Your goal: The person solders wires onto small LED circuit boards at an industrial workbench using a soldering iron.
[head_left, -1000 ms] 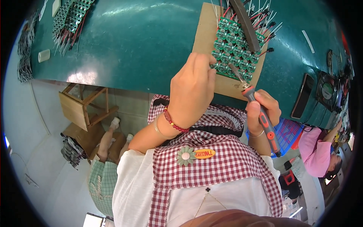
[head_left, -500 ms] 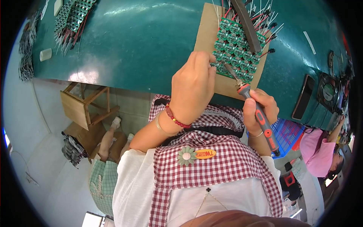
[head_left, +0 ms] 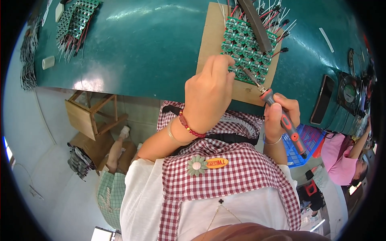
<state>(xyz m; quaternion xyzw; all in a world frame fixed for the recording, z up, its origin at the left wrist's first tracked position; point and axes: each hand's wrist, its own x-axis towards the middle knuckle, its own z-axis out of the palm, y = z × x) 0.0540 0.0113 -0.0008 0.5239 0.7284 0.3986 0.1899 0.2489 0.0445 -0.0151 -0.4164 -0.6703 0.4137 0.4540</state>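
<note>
In my right hand (head_left: 284, 112) is a grey and red soldering iron (head_left: 286, 122), held like a pen and slanting up and left. Its tip meets or hovers just above the lower part of a panel of green circuit boards (head_left: 245, 44); I cannot tell which. My left hand (head_left: 209, 86) is closed in a pinch at the panel's lower left edge, beside the iron's tip. Whatever lies between those fingertips is too small or hidden to name. A dark flat bar (head_left: 257, 28) lies across the panel. Red, white and black wires (head_left: 277, 20) fan out from its far and right sides.
Under the panel is a brown cardboard sheet (head_left: 207, 44) on the green table (head_left: 140, 52). A phone (head_left: 323, 99) and a small fan (head_left: 348, 94) lie to the right. More wired boards (head_left: 76, 20) sit far left. A blue basket (head_left: 303, 144) stands below; other people sit nearby.
The iron and my right hand have shifted slightly right. My left hand stays pinched at the panel's edge, a little farther right along it. The panel appears slightly more to the left.
</note>
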